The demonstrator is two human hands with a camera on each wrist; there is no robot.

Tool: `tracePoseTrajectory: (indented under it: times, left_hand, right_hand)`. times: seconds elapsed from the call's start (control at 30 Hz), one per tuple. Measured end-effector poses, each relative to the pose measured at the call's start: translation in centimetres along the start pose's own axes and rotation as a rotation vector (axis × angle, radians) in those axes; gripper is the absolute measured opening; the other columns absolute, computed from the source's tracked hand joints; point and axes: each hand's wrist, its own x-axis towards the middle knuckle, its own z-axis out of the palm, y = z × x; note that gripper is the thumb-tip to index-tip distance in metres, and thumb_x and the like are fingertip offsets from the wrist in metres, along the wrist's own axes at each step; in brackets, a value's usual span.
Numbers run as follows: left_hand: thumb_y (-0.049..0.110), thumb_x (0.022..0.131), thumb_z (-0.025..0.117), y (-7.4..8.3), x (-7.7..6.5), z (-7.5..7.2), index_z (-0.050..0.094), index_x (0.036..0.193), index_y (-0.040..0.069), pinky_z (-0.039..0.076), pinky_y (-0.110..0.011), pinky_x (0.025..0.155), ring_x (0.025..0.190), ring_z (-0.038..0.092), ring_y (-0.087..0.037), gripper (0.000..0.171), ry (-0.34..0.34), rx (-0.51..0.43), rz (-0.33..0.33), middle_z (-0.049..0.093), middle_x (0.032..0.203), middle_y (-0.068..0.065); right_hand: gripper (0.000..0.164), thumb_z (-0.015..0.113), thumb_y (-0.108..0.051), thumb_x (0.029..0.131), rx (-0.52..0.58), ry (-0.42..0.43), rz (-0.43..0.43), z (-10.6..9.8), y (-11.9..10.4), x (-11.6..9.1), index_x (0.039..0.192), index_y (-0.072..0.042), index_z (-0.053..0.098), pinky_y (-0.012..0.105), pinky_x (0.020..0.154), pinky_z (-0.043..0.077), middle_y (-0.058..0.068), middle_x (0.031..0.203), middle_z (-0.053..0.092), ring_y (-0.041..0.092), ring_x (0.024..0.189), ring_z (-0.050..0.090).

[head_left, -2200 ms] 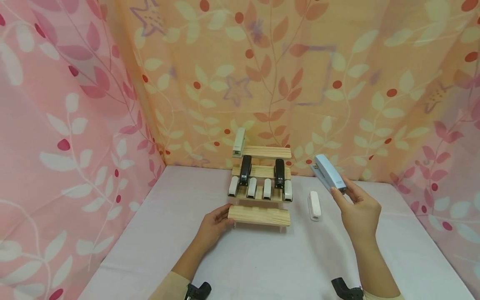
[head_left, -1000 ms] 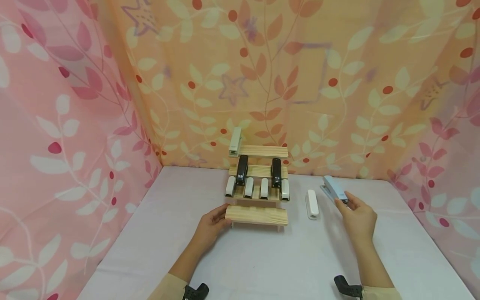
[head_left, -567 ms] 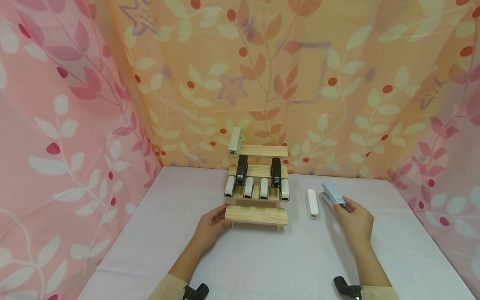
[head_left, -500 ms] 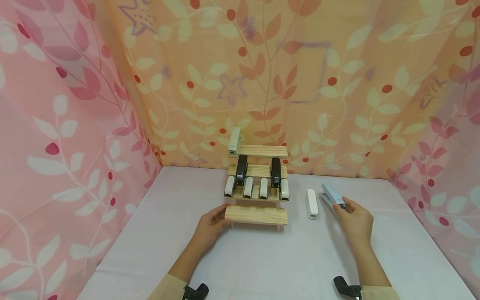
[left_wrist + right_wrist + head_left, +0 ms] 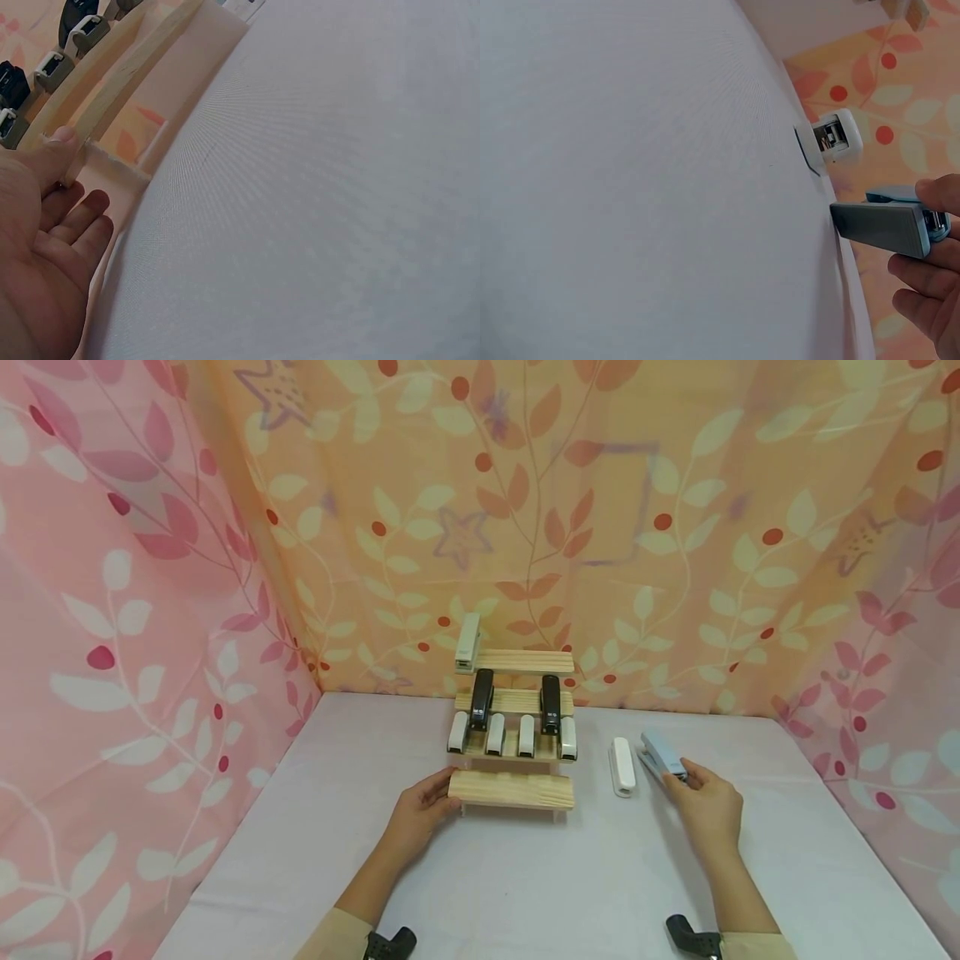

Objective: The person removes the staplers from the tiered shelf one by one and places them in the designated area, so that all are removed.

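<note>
My right hand (image 5: 708,802) pinches the near end of a light blue stapler (image 5: 662,752) between thumb and fingers. In the right wrist view the stapler (image 5: 885,229) is tilted, its far end low at the tabletop; I cannot tell if it touches. Left of it a white stapler (image 5: 622,767) lies on the table. My left hand (image 5: 420,814) grips the left end of the lowest board of a wooden tiered rack (image 5: 513,789). In the left wrist view the thumb lies over the board's edge (image 5: 112,97), with the other fingers below.
Several small white staplers (image 5: 495,735) stand on the rack's second tier. Two black staplers (image 5: 482,700) lean above them. A pale green stapler (image 5: 467,642) stands at the top board's left end. Patterned curtains (image 5: 390,527) enclose the white-covered table (image 5: 510,893).
My right hand has lowered the light blue stapler from the air toward the tabletop, right of the white stapler. The left hand keeps its grip on the rack. The head view has shifted slightly.
</note>
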Motion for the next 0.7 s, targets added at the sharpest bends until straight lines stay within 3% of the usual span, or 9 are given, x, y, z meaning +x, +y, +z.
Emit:
tracePoseTrajectory:
  times: [0.23,0.33,0.47,0.7]
  left_hand:
    - [0.012,0.093,0.076,0.1,0.1,0.0,0.051,0.148,0.003,0.053,-0.022,0.102,0.135,0.056,-0.032,0.062,-0.001,0.008,0.006,0.055,0.149,-0.017]
    - [0.012,0.093,0.075,0.0,0.1,0.0,0.052,0.148,0.002,0.053,-0.022,0.102,0.136,0.055,-0.033,0.061,0.003,0.010,0.014,0.054,0.150,-0.017]
    - [0.013,0.093,0.075,-0.1,0.1,-0.1,0.052,0.148,0.003,0.052,-0.022,0.102,0.136,0.055,-0.033,0.061,0.010,0.010,0.020,0.054,0.150,-0.017]
    - [0.008,0.092,0.075,0.2,-0.1,0.1,0.052,0.148,0.002,0.053,-0.022,0.102,0.135,0.056,-0.032,0.061,0.016,-0.022,-0.005,0.056,0.149,-0.017]
  right_hand:
    - [0.060,0.078,-0.042,0.092,-0.021,-0.035,-0.003,-0.1,0.8,-0.3,0.133,-0.001,0.067,0.002,0.066,0.045,0.021,0.120,0.072,0.033,0.114,0.069]
    - [0.060,0.079,-0.042,0.091,-0.049,-0.042,-0.014,-0.1,1.1,-0.5,0.132,0.000,0.067,0.020,0.074,0.059,0.022,0.119,0.072,0.035,0.113,0.069]
    - [0.060,0.079,-0.041,0.091,-0.089,-0.054,-0.039,0.0,1.4,-0.6,0.131,0.003,0.067,0.046,0.081,0.062,0.024,0.117,0.072,0.039,0.111,0.070]
    - [0.058,0.080,-0.036,0.091,-0.136,-0.089,-0.045,0.2,1.8,-0.8,0.129,0.005,0.066,0.054,0.082,0.062,0.025,0.115,0.072,0.042,0.108,0.070]
